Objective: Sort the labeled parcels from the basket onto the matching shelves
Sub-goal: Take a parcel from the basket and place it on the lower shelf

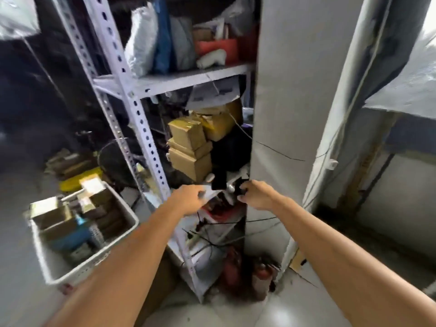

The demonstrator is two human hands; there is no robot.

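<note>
2 hands in, both at the lower-middle level of the white perforated-steel shelving rack [144, 135].

Left hand [188, 199]: fingers curled, pinching the near edge of a white flat parcel [210, 194] that lay on that shelf.

Right hand [256, 196]: fingers closed round a black soft-wrapped item [241, 186] just beside the parcel. Couldn't tell what it was (motion blur).

1 white plastic basket [133, 217] sat on the floor left of the rack, well apart from both hands. It held brown cardboard boxes [53, 212], at least 5 (exact count lost to blur), plus 1 blue packet [75, 233].

Level above the hands: 3 tan taped cardboard boxes [187, 133] stacked, 1 yellow-wrapped parcel [221, 126] touching them on the right, 1 black bag [228, 149] below it.

Top level: 1 white bubble-wrap bag [141, 41], 1 blue bag [162, 36], 1 red box [219, 47].

In the way: black cables [236, 222] ran across the level under the hands. A grey fabric-covered column [295, 90] stood hard against the rack's right side, next to the right wrist.

2 red fire extinguishers [232, 267] stood on the floor at the rack's foot.
</note>
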